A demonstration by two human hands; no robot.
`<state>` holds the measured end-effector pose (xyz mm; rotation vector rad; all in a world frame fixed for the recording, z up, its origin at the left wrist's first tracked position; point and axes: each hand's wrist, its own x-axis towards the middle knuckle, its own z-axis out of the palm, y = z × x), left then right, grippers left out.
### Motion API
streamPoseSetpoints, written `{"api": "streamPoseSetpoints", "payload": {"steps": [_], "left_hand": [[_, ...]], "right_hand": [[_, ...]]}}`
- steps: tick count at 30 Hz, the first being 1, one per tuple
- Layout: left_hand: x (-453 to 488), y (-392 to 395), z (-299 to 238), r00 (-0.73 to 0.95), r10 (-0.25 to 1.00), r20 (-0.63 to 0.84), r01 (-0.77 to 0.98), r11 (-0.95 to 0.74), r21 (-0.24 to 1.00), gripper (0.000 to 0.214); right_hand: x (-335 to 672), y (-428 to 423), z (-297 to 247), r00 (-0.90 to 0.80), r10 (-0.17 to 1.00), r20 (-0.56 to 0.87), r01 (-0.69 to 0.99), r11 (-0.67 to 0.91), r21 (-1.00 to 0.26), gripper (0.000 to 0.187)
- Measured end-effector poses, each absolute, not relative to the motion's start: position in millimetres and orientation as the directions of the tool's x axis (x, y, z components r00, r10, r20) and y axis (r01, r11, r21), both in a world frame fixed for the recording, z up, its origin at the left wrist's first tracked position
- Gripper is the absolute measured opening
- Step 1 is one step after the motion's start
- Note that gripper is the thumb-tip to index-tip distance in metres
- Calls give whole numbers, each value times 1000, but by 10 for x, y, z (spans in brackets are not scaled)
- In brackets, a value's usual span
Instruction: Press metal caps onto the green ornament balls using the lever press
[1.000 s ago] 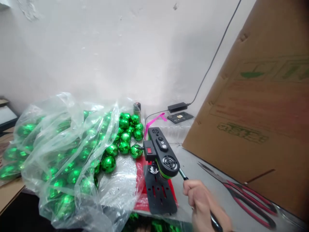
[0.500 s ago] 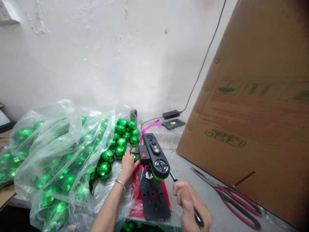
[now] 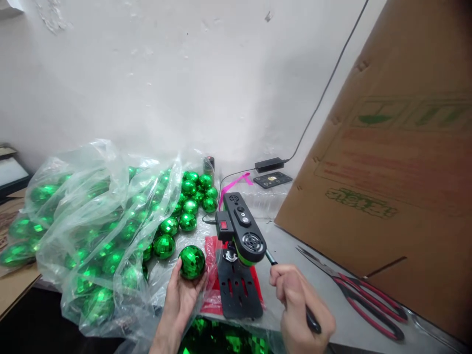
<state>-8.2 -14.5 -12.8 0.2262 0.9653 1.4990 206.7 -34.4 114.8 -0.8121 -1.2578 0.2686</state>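
My left hand (image 3: 181,300) is closed around the lower side of a green mirrored ball (image 3: 192,262), palm up, left of a small black press machine (image 3: 244,228). My right hand (image 3: 303,305) is wrapped round the black-gripped lever (image 3: 311,319) on the machine's right side. The machine has a red switch, round vents and a slotted black base plate (image 3: 241,295) over red plastic (image 3: 212,253). More green mirrored balls (image 3: 188,221) lie loose to the left, many of them in a clear plastic bag (image 3: 110,196).
Large red-and-black scissors (image 3: 363,295) lie at right, before a big cardboard box (image 3: 398,167). A black power adapter (image 3: 271,164) and a dark flat card-like item (image 3: 273,180) lie near the wall. A pink ribbon (image 3: 236,183) is behind the machine. More green balls (image 3: 224,339) show below the table edge.
My left hand has come back toward me from beside the machine's switch, now holding a green ball up. My right hand stays on the lever. The camera view has shifted slightly.
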Motion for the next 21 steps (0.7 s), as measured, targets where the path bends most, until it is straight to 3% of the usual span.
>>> {"api": "streamPoseSetpoints", "payload": {"steps": [3, 8, 12, 15, 17, 21], "left_hand": [[-2, -247, -122, -89, 920, -381, -771, 179, 612, 61], [84, -276, -99, 22, 940, -339, -726, 248, 641, 62], [203, -346, -124, -107, 931, -348, -652, 198, 732, 67], [294, -450, -186, -359, 911, -205, -331, 81, 940, 91], [313, -525, -233, -425, 904, -43, -45, 27, 999, 103], [224, -664, -296, -332, 923, 195, 331, -79, 940, 81]], "right_hand": [[2041, -339, 1278, 322, 626, 710, 237, 673, -700, 50], [2046, -333, 1304, 318, 611, 725, 235, 690, -685, 49], [2052, -344, 1262, 311, 609, 730, 230, 697, -679, 47], [2045, -350, 1266, 308, 614, 727, 227, 695, -683, 47], [2045, -350, 1274, 313, 612, 726, 230, 693, -684, 48], [2090, -342, 1188, 290, 627, 723, 279, 667, -690, 43]]}}
